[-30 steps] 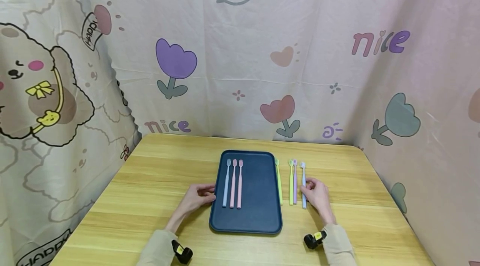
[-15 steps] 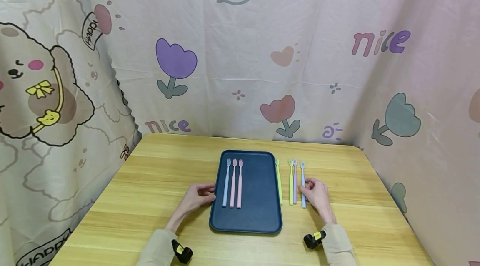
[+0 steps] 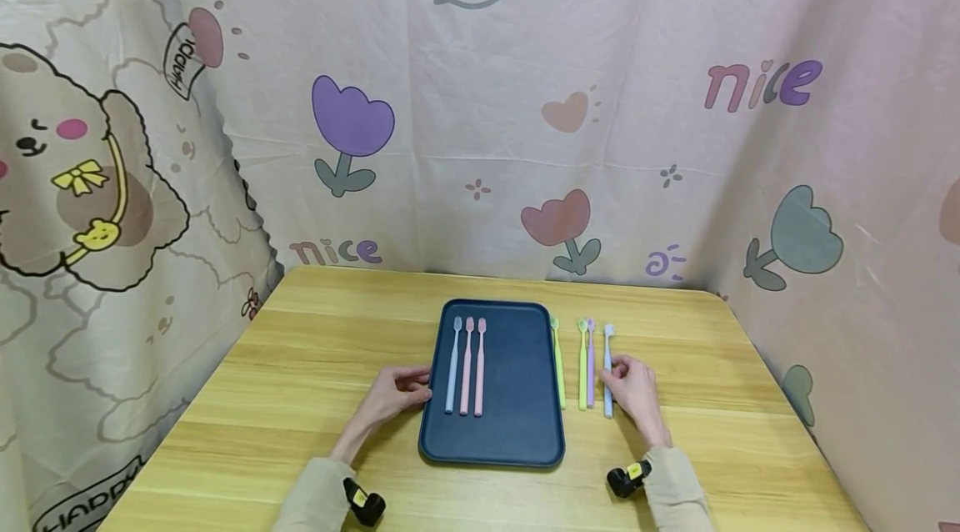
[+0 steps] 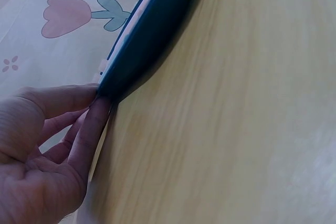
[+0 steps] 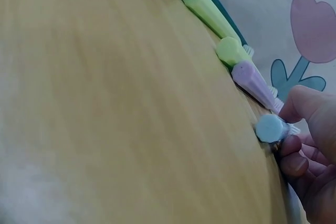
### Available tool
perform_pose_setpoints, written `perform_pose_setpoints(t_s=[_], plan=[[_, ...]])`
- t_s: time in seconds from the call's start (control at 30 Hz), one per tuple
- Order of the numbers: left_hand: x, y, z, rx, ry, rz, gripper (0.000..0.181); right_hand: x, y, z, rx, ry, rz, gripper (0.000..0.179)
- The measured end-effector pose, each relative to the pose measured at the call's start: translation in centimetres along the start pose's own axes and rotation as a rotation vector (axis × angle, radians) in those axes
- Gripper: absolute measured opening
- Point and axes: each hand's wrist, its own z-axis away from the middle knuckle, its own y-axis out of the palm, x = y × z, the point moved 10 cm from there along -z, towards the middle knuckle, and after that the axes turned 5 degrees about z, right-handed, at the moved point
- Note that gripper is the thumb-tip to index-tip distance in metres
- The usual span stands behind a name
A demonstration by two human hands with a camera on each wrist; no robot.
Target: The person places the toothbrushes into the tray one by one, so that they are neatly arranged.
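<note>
My left hand (image 3: pixel 395 393) pinches the left rim of a dark blue tray (image 3: pixel 517 432) between thumb and fingers; the left wrist view shows the fingertips at the tray's edge. On the tray lie a blue toothbrush (image 3: pixel 453 373) and two pink toothbrushes (image 3: pixel 467 373), side by side with heads pointing away. To the right of the tray, my right hand (image 3: pixel 634 392) pinches another blue toothbrush (image 5: pixel 270 128) by its handle. Left of that brush lie a purple toothbrush (image 3: pixel 590 373) and a yellow-green toothbrush (image 3: pixel 582 373). A second yellow-green toothbrush (image 3: pixel 558 373) lies along the tray's right side.
The wooden table (image 3: pixel 300 332) bears the tray and brushes. Behind it and at both sides hang printed curtains (image 3: pixel 480 115) with flowers and cartoon figures. Each wrist carries a small black camera (image 3: pixel 364 504) at the sleeve.
The blue toothbrush in my right hand shifts slightly left, then back right, its head turning a little. My left hand and the tray stay in place.
</note>
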Motion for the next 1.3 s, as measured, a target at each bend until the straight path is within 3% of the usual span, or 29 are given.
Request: perform_pose_setpoints(t_s=[0.43, 0.67, 0.93, 1.07, 1.3], plan=[[0.0, 0.1, -0.1, 0.002, 0.005, 0.008, 0.05, -0.2, 0.1, 0.2, 0.033, 0.02, -0.067, 0.029], [0.0, 0.0, -0.1, 0.007, 0.011, 0.011, 0.05, -0.8, 0.6, 0.4, 0.086, 0.064, -0.253, 0.031], [0.0, 0.0, -0.1, 0.005, 0.008, 0.012, 0.05, 0.1, 0.4, 0.9, 0.167, 0.103, -0.514, 0.036], [0.0, 0.1, -0.1, 0.007, 0.009, 0.004, 0.05, 0.8, 0.3, 1.3, 0.211, 0.124, -0.556, 0.04], [-0.2, 0.2, 0.1, 0.003, 0.009, 0.003, 0.05, 2.8, 0.2, 1.7, 0.246, 0.081, -0.556, 0.044]])
